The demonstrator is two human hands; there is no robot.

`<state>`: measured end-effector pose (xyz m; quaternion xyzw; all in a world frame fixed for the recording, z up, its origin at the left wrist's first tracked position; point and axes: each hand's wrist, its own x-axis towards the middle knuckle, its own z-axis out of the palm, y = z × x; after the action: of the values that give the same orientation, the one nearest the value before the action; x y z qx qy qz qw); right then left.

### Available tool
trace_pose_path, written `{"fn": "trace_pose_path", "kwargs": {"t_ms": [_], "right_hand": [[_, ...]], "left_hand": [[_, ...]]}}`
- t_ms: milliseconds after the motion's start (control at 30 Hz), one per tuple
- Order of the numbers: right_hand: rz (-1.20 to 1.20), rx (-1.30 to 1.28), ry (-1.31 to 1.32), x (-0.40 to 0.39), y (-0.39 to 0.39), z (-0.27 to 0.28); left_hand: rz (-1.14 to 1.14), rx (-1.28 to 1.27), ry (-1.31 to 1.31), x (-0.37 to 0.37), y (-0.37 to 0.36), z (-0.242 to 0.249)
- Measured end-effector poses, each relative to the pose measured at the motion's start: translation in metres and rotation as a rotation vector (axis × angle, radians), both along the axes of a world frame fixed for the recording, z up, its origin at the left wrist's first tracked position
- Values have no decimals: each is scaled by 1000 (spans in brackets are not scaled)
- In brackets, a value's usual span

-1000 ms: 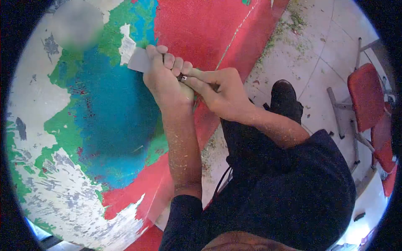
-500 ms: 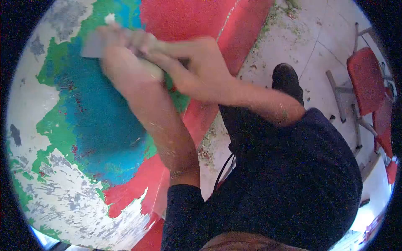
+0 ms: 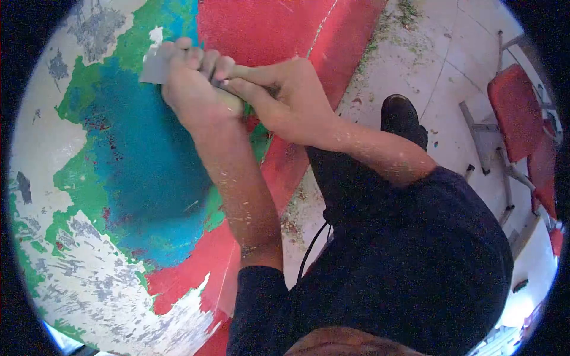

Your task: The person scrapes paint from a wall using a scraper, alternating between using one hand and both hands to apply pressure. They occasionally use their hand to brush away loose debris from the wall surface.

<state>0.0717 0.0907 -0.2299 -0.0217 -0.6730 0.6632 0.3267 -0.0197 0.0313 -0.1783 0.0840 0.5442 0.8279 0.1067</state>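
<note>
A scraper (image 3: 155, 69) with a flat grey blade rests against the painted surface (image 3: 148, 154), which shows blue, green, red and bare white patches. My left hand (image 3: 193, 83) is closed round the scraper just behind the blade, fingers curled over it. Closed behind it, my right hand (image 3: 285, 89) grips the handle end, which the fingers mostly hide. At the blade's upper corner a small white flake (image 3: 156, 34) shows. Specks of paint dust lie on both forearms.
A red border (image 3: 332, 65) runs along the surface's right edge. Beyond it, paint chips litter the pale tiled floor (image 3: 445, 101), where my dark shoe (image 3: 401, 113) stands. Red chairs with metal legs (image 3: 515, 110) are at the far right.
The scraper and both hands have shifted a little to the right, drawn back toward my body. Earlier the hands were blurred by motion; now they are sharper. Both hands keep their hold.
</note>
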Motion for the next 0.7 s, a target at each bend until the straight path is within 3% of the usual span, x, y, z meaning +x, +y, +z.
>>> {"fn": "trace_pose_path", "kwargs": {"t_ms": [100,267,367,433,533,600,700], "right_hand": [[-93,-86,76,-5,-10,-11],[-4,18,26,-5,5,9],[-23,22,86,-7,5,8],[-11,-55,176,-3,2,-8],[46,-26,-11,-2,16,-3],[13,-51,-6,-6,15,1],[-48,-83,57,-12,11,-3]], "left_hand": [[5,-2,25,3,2,5],[-23,32,56,-3,7,17],[16,-104,128,-9,10,27],[46,-64,29,1,7,5],[35,-40,38,-3,8,-6],[36,-34,90,-6,18,13],[45,-9,7,1,15,5]]}}
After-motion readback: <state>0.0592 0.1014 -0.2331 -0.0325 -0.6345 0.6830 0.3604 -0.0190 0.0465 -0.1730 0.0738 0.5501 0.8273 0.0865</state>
